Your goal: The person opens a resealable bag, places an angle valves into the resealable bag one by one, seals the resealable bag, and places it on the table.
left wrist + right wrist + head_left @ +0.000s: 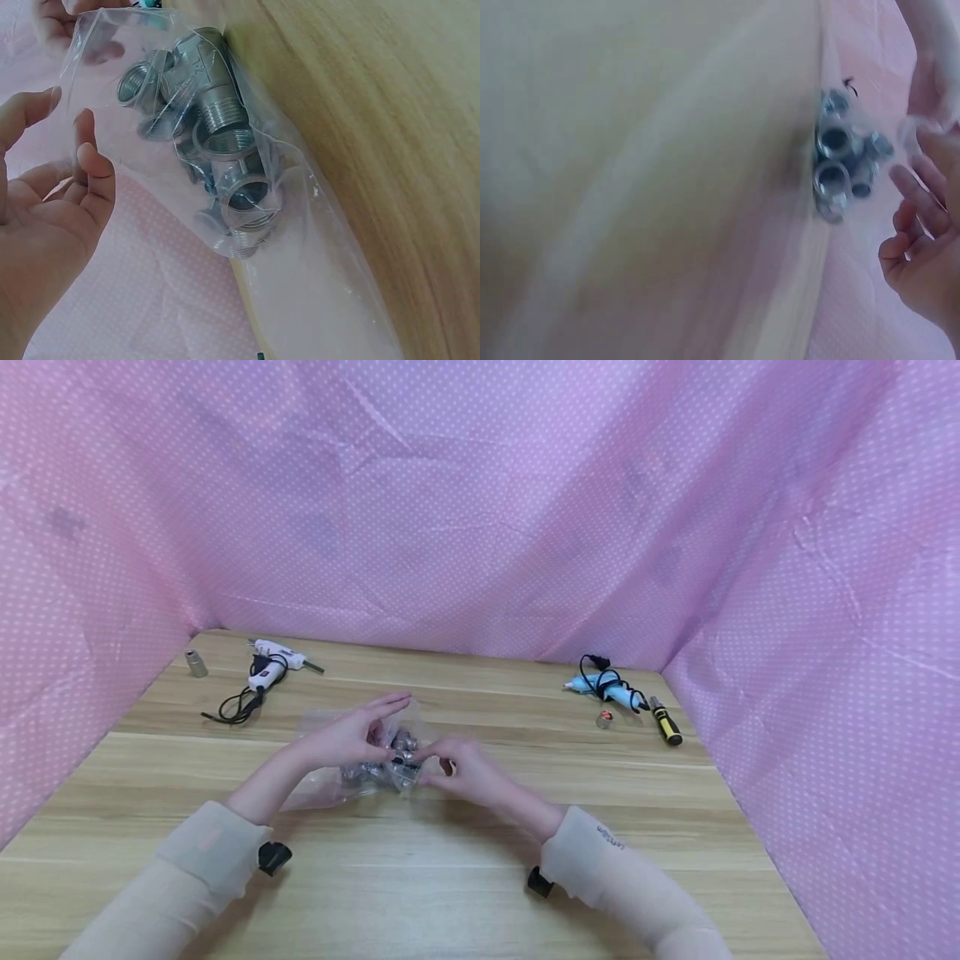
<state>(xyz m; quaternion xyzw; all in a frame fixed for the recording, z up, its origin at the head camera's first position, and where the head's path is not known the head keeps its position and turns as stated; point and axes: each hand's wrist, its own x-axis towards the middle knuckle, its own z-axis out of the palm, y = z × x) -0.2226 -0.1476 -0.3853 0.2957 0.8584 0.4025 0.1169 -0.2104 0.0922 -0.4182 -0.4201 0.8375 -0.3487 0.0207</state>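
Observation:
A clear plastic bag [322, 789] lies on the table with several silvery threaded pipe fittings [225, 112] inside. My left hand [348, 739] reaches over the bag from the left, thumb and fingers spread apart. In the left wrist view, the left hand [60, 202] is at the bag's edge, with its fingers loosely bent. From the right, my right hand [468, 768] pinches the plastic at the bag's end. The right wrist view shows the right hand [930, 232] beside the fittings [836, 154]; its thumb's contact is hard to see there.
At the back left are a metal fitting [197, 663] and a white glue gun [266, 672] with a black cord. A blue glue gun [611, 689], a small red-and-metal piece [604, 719] and a yellow-black screwdriver [666, 723] lie at right. Pink dotted cloth [465, 527] surrounds the table.

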